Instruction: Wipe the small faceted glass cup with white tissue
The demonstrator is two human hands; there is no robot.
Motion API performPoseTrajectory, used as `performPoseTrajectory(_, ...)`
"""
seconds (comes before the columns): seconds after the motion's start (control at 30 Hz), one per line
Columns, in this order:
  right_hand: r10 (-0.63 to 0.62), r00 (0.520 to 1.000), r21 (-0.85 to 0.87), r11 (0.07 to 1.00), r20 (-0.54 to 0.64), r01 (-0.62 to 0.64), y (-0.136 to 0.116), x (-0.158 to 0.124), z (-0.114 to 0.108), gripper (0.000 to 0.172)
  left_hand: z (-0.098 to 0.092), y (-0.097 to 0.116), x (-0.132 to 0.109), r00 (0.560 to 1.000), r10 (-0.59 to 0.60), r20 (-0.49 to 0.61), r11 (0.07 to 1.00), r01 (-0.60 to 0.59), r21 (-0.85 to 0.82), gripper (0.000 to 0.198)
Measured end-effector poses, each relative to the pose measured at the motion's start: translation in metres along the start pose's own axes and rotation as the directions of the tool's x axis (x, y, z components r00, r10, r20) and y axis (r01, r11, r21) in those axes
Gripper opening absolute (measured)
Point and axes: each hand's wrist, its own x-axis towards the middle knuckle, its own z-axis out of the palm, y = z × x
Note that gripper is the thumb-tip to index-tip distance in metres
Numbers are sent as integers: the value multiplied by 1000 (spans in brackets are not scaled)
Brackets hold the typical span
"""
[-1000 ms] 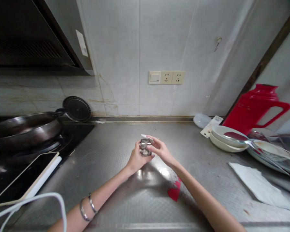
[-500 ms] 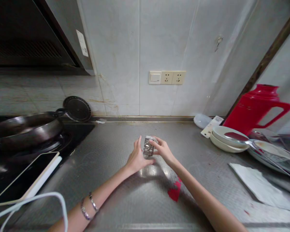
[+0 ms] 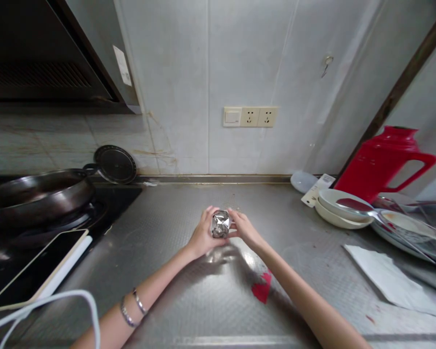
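Pale grey wall panels (image 3: pixel 247 63) rise behind a patterned metal countertop (image 3: pixel 167 208), divided by thin vertical seams. A cream switch (image 3: pixel 232 117) sits beside two sockets (image 3: pixel 258 117), with a small hook (image 3: pixel 326 63) higher up to the right. A dark range hood (image 3: pixel 39 53) fills the upper left (a white label (image 3: pixel 122 65) on its side), above a black glass cooktop (image 3: pixel 119 199). Brownish stains (image 3: pixel 158 153) streak the wall nearby. A dark strip (image 3: pixel 403 82) slants down the right, and light glints off the countertop.
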Motion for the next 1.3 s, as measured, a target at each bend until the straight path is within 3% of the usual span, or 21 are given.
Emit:
performPoseTrajectory(0.1, -41, 999, -48, 998, 19, 42, 2, 5, -5, 40, -1, 4, 1, 999, 18, -35, 1000, -18, -13, 87)
performPoseTrajectory(0.2, -194, 981, -150, 971, -30, 187, 0, 9, -14, 39, -2, 10, 1, 999, 20, -40, 1000, -21, -7, 87)
performPoseTrajectory(0.33, -523, 841, -451, 789, -138, 417, -9, 4, -22, 35, 0, 14, -2, 1000, -19, 1, 1000, 20, -16, 87)
performPoseTrajectory(0.4, -600, 795, -505, 714, -87, 484, -14, -1, -21, 33, 4, 13, -4, 998, -55, 17, 997, 56, -45, 89)
performPoseTrajectory(0.53, -618, 782, -462, 672, 82, 580, -16, -10, -12, 28, 8, 14, -5, 995, -103, 5, 989, 103, -108, 94)
performPoseTrajectory(0.63, -660, 742, -456, 627, 121, 632, -13, -13, -8, 26, 6, 19, -3, 992, -125, -21, 987, 123, -103, 91)
performPoseTrajectory(0.8, -793, 583, -513, 432, 177, 742, -5, -16, -5, 29, 4, 25, -1, 985, -171, 1, 978, 170, -121, 74)
performPoseTrajectory(0.9, -852, 475, -544, 297, 219, 785, -4, -19, -4, 33, 5, 24, -1, 985, -171, 6, 973, 169, -156, 73)
performPoseTrajectory(1.1, -851, 290, -516, 26, 438, 856, -9, -24, -8, 37, 6, 18, 2, 984, -176, -28, 974, 170, -153, 72)
performPoseTrajectory(1.13, -851, 288, -512, 26, 439, 859, -10, -24, -9, 36, 6, 17, 3, 984, -178, -29, 974, 172, -145, 72)
performPoseTrajectory(1.2, -870, 352, -546, 119, 345, 829, -13, -23, -9, 34, 7, 16, 2, 985, -172, -29, 976, 167, -136, 74)
performPoseTrajectory(1.3, -825, 551, -580, 390, 124, 715, -14, -19, -8, 30, 8, 17, 0, 986, -163, -24, 980, 159, -118, 80)
